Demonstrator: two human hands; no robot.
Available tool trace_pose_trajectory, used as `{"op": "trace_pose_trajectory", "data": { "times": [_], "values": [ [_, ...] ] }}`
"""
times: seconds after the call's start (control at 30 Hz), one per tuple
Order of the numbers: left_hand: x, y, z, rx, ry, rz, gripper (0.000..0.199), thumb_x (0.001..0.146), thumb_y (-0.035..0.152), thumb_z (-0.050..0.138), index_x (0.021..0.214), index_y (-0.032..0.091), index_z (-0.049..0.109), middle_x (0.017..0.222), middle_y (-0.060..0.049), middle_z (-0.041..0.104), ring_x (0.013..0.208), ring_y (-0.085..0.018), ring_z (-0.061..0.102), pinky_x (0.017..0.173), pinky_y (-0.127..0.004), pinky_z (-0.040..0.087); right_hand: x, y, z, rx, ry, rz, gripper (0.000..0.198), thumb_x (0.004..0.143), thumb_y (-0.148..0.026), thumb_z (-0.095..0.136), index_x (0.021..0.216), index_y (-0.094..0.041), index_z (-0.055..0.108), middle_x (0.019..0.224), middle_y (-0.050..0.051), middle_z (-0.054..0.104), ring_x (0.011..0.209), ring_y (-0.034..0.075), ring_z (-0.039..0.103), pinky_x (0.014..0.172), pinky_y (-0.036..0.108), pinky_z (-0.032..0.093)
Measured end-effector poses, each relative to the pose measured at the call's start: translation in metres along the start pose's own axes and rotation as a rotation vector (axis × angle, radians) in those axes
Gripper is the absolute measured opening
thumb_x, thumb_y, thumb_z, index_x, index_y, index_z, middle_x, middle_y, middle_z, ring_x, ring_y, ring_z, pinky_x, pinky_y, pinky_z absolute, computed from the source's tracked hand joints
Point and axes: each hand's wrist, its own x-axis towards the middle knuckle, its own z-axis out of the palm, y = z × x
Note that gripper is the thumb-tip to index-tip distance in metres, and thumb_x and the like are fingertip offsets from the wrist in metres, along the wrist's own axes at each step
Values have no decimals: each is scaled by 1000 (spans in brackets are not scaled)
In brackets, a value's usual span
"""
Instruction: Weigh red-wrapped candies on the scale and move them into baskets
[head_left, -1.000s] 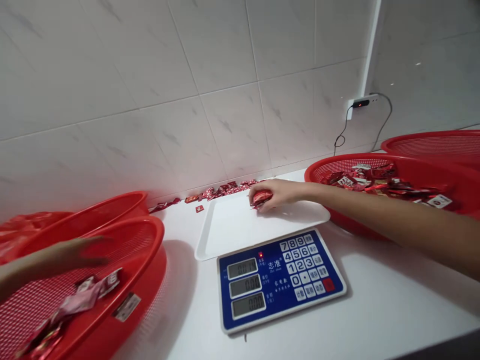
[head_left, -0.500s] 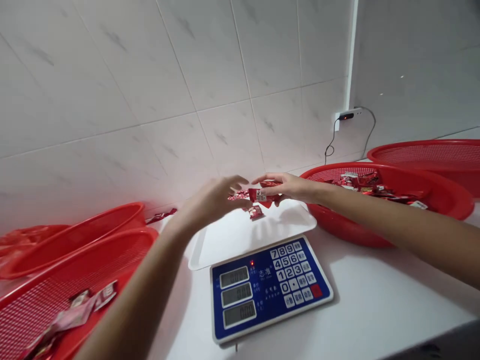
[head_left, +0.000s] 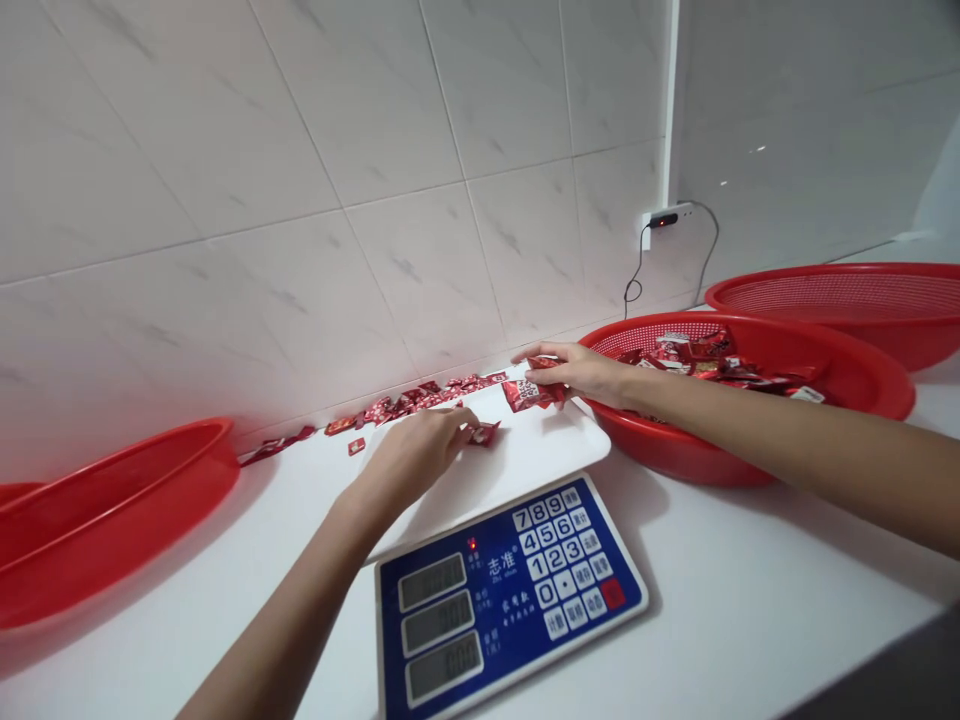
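My right hand is closed on small red wrapped packets with white lettering, held above the right end of the white weighing tray. Over the middle of that tray, my left hand has its fingers pinched at another small red packet, partly hidden behind the fingertips. The tray sits on an electronic scale with a blue keypad panel, whose displays face me.
A red basket of red packets stands right of the scale, with another red basket behind. More red packets lie in a row along the wall. Another red basket is at left. A cable hangs from a wall socket.
My left hand has moved away from my right hand, down to the packet on the tray. My right hand still holds its packets. The view has turned, showing more packets along the wall.
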Motion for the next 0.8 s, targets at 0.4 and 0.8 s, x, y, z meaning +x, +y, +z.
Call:
{"op": "trace_pose_trajectory", "data": {
  "times": [0.4,0.8],
  "values": [
    [39,-24,7,-2,-3,-121,24,91,36,68,102,15,68,102,-8,72,97,-23,68,91,-44,54,-5,4,1,-55,-36,-76,50,71,-11,68,121,-19,66,91,4,64,81,15,59,65,25,52],
    [14,-15,4,-268,241,-118,16,84,29,54,89,23,67,97,-8,78,95,-28,72,88,-43,55,-3,0,1,145,-63,-1,53,77,-8,57,130,-14,58,96,9,65,96,19,63,73,27,59]
  ]
}}
